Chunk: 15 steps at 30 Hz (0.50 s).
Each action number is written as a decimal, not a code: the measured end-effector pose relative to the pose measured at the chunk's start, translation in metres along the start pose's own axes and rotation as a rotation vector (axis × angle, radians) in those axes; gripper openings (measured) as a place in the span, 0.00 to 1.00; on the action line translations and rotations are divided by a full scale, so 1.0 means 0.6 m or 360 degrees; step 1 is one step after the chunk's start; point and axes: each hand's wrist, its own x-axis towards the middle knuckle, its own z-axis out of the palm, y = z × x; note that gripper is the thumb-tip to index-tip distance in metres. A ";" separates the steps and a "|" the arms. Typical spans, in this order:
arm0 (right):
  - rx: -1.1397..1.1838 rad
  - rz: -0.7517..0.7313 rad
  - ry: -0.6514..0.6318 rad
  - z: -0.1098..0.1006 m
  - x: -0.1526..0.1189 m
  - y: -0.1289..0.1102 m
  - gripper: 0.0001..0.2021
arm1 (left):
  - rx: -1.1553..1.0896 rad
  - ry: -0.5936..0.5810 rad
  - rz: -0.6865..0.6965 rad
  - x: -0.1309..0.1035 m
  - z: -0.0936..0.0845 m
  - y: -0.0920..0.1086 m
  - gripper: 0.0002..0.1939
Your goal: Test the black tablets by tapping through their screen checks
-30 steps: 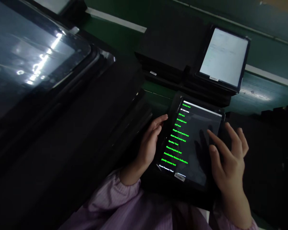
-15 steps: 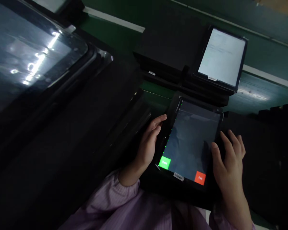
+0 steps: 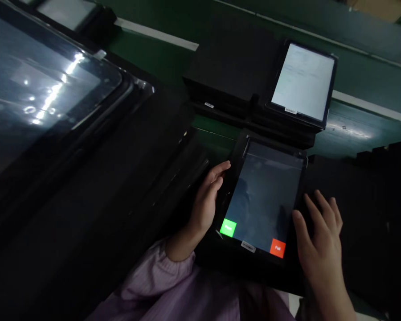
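A tablet with a dark screen lies in front of me on a black box or tray. Its lower corners show a green button and a red button reading "Fail"; a barcode label sits on the bottom bezel. Along the tablet's left side, my left hand is open, fingers stretched forward; whether it touches the edge I cannot tell. My right hand is open with fingers spread, just right of the tablet, its thumb near the right edge.
Beyond it, a second tablet with a lit white screen lies on black stacked boxes. A large glossy screen fills the upper left. Dark stepped shapes stand at the right. The green surface carries a white stripe.
The small green dots along the tablet screen's left edge have gone. My right hand has slid slightly down, toward me. My left hand has hardly moved, and the view has shifted slightly.
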 end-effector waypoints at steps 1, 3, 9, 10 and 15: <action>0.0036 0.0027 -0.0015 -0.003 -0.011 -0.005 0.30 | 0.0008 -0.0001 -0.0005 0.000 0.000 0.001 0.18; 0.0184 0.0104 -0.0020 -0.009 -0.024 -0.016 0.29 | 0.0039 -0.0006 -0.0013 0.001 0.000 0.003 0.18; 0.1025 0.0428 -0.0328 -0.016 -0.021 -0.053 0.18 | -0.0014 0.0005 -0.0159 0.006 -0.004 0.011 0.21; 0.1136 0.0435 -0.0413 -0.014 -0.021 -0.060 0.19 | -0.0040 0.0008 -0.0156 0.007 -0.005 0.012 0.21; 0.0813 0.0458 -0.0073 0.009 -0.025 -0.071 0.29 | 0.0033 0.0081 0.0001 0.014 -0.003 0.016 0.18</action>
